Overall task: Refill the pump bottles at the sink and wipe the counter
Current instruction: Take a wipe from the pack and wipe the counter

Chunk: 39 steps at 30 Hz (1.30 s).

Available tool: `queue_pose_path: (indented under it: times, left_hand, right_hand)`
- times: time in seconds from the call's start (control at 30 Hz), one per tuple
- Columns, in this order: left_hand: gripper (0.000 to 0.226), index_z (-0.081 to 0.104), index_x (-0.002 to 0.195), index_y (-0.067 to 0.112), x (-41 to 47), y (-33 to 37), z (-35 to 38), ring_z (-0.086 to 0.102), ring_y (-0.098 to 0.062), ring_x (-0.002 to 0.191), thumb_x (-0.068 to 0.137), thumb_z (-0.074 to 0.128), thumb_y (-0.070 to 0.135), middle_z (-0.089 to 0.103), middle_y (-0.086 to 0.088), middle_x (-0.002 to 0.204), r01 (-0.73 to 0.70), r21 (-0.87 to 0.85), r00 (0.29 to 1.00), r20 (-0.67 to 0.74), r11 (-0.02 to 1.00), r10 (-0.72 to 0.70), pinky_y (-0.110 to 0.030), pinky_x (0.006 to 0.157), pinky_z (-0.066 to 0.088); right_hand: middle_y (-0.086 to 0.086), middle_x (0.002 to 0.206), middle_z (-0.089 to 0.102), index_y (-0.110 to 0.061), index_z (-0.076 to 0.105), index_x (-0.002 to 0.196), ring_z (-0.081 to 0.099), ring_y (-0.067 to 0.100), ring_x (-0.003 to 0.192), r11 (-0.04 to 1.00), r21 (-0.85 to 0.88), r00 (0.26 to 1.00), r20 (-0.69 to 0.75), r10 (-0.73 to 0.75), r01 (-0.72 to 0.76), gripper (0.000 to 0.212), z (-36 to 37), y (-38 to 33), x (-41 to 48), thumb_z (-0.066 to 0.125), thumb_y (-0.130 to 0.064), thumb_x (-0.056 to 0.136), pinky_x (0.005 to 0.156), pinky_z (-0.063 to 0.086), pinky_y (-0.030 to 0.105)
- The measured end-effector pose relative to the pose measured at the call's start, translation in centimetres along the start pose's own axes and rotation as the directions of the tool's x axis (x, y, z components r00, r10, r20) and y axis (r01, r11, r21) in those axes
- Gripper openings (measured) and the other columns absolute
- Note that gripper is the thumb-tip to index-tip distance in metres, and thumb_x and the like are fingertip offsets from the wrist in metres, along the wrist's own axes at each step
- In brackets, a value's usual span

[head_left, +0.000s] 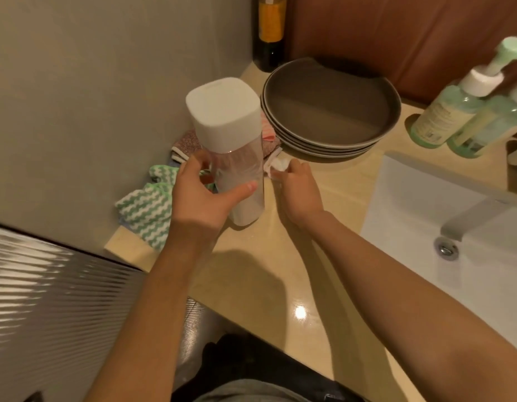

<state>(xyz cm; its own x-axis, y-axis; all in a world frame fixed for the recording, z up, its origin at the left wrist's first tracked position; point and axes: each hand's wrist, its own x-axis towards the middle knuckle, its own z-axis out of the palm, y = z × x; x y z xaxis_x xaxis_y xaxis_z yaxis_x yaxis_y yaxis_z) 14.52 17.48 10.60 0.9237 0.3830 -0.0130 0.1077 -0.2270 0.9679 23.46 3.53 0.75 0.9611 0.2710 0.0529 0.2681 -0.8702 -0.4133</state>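
The left hand (199, 192) grips the bottle (231, 146) upright at the counter's (338, 181) left end, the right hand (298, 187) beside it pinches a cloth (277, 165), and the pump bottles (443, 117) stand well to the right, nearer that hand.

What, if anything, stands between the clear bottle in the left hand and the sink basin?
Only the person's own right hand, pinching a white cloth, lies between the clear bottle held by the left hand and the sink. The stacked plates sit farther back, off that path.
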Motion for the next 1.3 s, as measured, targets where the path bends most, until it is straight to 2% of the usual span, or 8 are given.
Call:
queue_pose_path:
  times: [0.23,0.4,0.53,0.73,0.9,1.0,1.13,1.3]
  left_hand:
    - [0.050,0.051,0.107,0.022,0.5,0.1,0.1,0.051,0.000,0.093,0.067,0.082,0.016,0.056,-0.002,0.118,-0.023,0.066,1.000,-0.009,0.998,0.023,-0.004,0.069,0.043]
    - [0.050,0.051,0.106,0.022,1.0,0.0,0.8,0.052,-0.003,0.093,0.068,0.082,0.014,0.055,-0.004,0.119,-0.029,0.064,0.999,0.024,0.998,0.027,-0.005,0.070,0.044]
    - [0.049,0.052,0.101,0.028,1.4,-0.2,1.9,0.055,-0.015,0.102,0.066,0.083,0.014,0.057,-0.006,0.118,-0.011,0.067,0.998,0.061,0.998,0.007,-0.024,0.082,0.049]
    - [0.048,0.052,0.103,0.020,2.0,-0.1,3.9,0.055,-0.007,0.091,0.067,0.081,0.006,0.058,-0.009,0.115,-0.025,0.029,0.990,0.142,0.999,0.021,-0.015,0.074,0.048]
    - [0.054,0.053,0.111,0.021,2.8,-0.8,5.2,0.057,-0.020,0.106,0.066,0.082,0.011,0.056,-0.010,0.119,-0.039,0.053,0.979,0.204,0.998,0.027,-0.040,0.092,0.049]
    - [0.058,0.053,0.116,0.020,3.0,-0.9,5.8,0.056,-0.020,0.108,0.067,0.082,0.013,0.055,-0.008,0.121,-0.068,0.075,0.970,0.237,0.995,0.049,-0.041,0.094,0.048]
    - [0.059,0.052,0.121,0.021,3.0,-0.9,6.3,0.054,-0.015,0.110,0.070,0.080,0.013,0.054,-0.004,0.124,-0.066,0.044,0.963,0.264,0.997,0.053,-0.031,0.092,0.047]
    - [0.048,0.052,0.111,0.024,3.5,-1.1,7.0,0.056,-0.016,0.108,0.072,0.078,0.012,0.057,-0.004,0.118,-0.072,0.010,0.961,0.270,0.997,0.066,-0.032,0.087,0.049]
  right_hand:
    - [0.006,0.080,0.048,-0.018,0.069,0.102,0.044,0.026,0.078,0.976,0.017,0.973,-0.078,-0.217,0.219,0.022,0.9,-0.7,-6.1,0.062,-0.008,0.084,0.057,0.043,0.038]
    - [0.006,0.086,0.058,-0.022,0.068,0.111,0.051,0.025,0.077,0.942,0.099,0.946,0.012,-0.323,0.320,0.030,0.0,1.5,-11.1,0.069,-0.010,0.084,0.054,0.046,0.034]
    - [0.010,0.093,0.065,-0.020,0.071,0.108,0.059,0.027,0.081,0.901,0.105,0.899,0.083,-0.430,0.422,0.030,-2.2,5.6,-13.0,0.068,-0.005,0.082,0.060,0.051,0.032]
    - [0.009,0.087,0.066,-0.016,0.074,0.100,0.059,0.029,0.078,0.972,0.044,0.971,0.056,-0.233,0.230,0.040,-5.1,10.7,-11.0,0.075,0.009,0.069,0.060,0.048,0.030]
    - [0.011,0.085,0.063,-0.010,0.074,0.100,0.055,0.032,0.080,0.997,0.072,0.982,-0.189,0.019,-0.006,0.026,-3.6,10.2,-8.9,0.069,0.003,0.078,0.065,0.034,0.022]
    - [0.010,0.082,0.062,-0.011,0.074,0.101,0.053,0.030,0.080,0.985,0.130,0.941,-0.305,0.145,-0.109,0.023,-1.8,7.2,-9.2,0.066,0.000,0.082,0.063,0.036,0.028]
    - [0.005,0.084,0.061,-0.017,0.073,0.104,0.051,0.025,0.081,0.988,0.140,0.957,-0.275,0.096,-0.059,0.026,0.2,4.0,-11.9,0.066,-0.003,0.083,0.061,0.047,0.034]
    - [0.000,0.089,0.062,-0.023,0.072,0.105,0.044,0.013,0.086,0.986,0.163,0.986,-0.166,-0.011,0.038,0.025,0.6,3.1,-17.2,0.053,-0.017,0.089,0.068,0.037,0.019]
